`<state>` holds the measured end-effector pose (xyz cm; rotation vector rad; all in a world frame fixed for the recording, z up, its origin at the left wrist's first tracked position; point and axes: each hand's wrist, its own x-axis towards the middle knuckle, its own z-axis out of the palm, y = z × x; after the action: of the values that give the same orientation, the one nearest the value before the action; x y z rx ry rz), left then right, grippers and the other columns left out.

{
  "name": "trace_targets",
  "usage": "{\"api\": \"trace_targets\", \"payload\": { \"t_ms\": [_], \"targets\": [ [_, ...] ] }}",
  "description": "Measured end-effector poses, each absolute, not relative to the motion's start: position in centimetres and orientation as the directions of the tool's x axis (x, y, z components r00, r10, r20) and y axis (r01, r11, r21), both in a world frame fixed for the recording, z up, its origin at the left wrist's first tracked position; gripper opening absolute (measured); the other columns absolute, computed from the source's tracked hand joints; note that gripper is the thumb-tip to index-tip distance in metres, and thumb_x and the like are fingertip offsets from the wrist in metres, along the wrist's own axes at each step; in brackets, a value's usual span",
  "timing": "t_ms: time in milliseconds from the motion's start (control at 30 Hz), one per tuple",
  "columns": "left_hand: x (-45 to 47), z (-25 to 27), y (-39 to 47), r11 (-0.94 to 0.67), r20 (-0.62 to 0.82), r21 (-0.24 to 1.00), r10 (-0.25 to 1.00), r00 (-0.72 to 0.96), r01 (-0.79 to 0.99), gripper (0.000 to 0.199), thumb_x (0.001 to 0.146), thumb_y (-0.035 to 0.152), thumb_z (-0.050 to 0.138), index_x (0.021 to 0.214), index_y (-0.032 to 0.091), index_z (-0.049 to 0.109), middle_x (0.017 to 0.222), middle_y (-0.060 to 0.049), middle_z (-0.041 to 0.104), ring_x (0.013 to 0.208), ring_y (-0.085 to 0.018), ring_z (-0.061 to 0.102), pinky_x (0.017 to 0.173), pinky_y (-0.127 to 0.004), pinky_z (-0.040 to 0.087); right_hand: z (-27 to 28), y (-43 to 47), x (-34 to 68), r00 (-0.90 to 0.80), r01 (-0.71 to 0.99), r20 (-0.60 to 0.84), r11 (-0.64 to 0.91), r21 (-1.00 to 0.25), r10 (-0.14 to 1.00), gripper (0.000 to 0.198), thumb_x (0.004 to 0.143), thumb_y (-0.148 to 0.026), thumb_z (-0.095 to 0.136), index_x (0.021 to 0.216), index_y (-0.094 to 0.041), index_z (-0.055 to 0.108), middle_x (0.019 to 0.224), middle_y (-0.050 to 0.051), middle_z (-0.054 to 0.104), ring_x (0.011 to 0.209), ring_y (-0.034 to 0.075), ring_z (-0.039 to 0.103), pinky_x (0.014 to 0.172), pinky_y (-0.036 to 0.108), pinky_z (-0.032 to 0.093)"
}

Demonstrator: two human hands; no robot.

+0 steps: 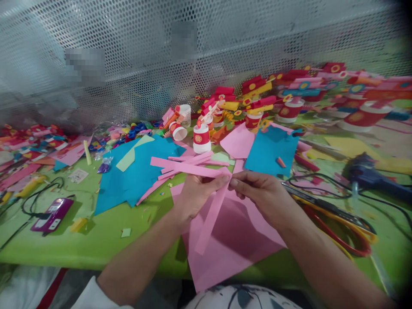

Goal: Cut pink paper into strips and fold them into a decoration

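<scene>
Pink paper strips (210, 225) meet in a corner between my hands, one running left and another hanging down toward me. My left hand (196, 193) pinches them near that corner, thumb on top. At the right side of the same corner, the fingertips of my right hand (264, 193) are pressed together on the strip. Beneath both hands lies a large pink paper sheet (238, 249), its front part reaching over the table edge. More loose pink strips (174, 171) are piled just beyond my left hand.
Blue paper sheets (119, 189) lie left, another blue sheet (273, 150) right. Scissors (341, 236) and a glue gun (370, 176) with a black cord are at the right. Decorated paper cups (202, 139) stand along the back. A purple device (53, 214) lies left.
</scene>
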<state>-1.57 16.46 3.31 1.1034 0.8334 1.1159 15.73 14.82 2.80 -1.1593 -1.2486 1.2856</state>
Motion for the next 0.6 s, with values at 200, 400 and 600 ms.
{"api": "trace_targets", "payload": {
  "t_ms": [200, 400, 600],
  "targets": [
    [-1.5, 3.1, 16.6, 0.061, -0.003, 0.972, 0.969, 0.246, -0.227, 0.027, 0.076, 0.034, 0.085, 0.091, 0.013, 0.077, 0.087, -0.008, 0.075, 0.084, -0.021, 0.068, 0.080, -0.036, 0.054, 3.0, 14.7, 15.7, -0.085, 0.004, 0.004, 0.004, -1.000, 0.996, 0.030, 0.072, -0.054, 0.085, 0.074, -0.024, 0.078, 0.069, 0.001, 0.065, 0.063, 0.013, 0.049, 0.057, 0.027, 0.042],
    [-1.6, 3.7, 16.1, -0.153, 0.182, 0.980, 0.949, 0.259, -0.128, 0.015, 0.087, 0.031, 0.075, 0.082, 0.016, 0.075, 0.078, -0.003, 0.071, 0.077, -0.017, 0.067, 0.073, -0.031, 0.055, 3.2, 14.4, 15.7, -0.110, 0.032, 0.015, 0.018, -0.999, 0.994, 0.036, 0.081, -0.058, 0.077, 0.076, -0.022, 0.077, 0.069, 0.002, 0.063, 0.066, 0.014, 0.052, 0.061, 0.027, 0.044],
    [-1.5, 3.5, 15.5, -0.260, 0.257, 0.965, 0.938, 0.232, -0.018, 0.012, 0.091, 0.028, 0.071, 0.089, 0.018, 0.076, 0.086, -0.005, 0.074, 0.084, -0.019, 0.069, 0.077, -0.032, 0.056, 3.1, 14.3, 15.6, -0.092, -0.019, 0.039, 0.038, -0.999, 0.995, 0.034, 0.084, -0.053, 0.076, 0.071, -0.022, 0.074, 0.067, 0.001, 0.061, 0.066, 0.013, 0.052, 0.060, 0.026, 0.041]
  ]
}}
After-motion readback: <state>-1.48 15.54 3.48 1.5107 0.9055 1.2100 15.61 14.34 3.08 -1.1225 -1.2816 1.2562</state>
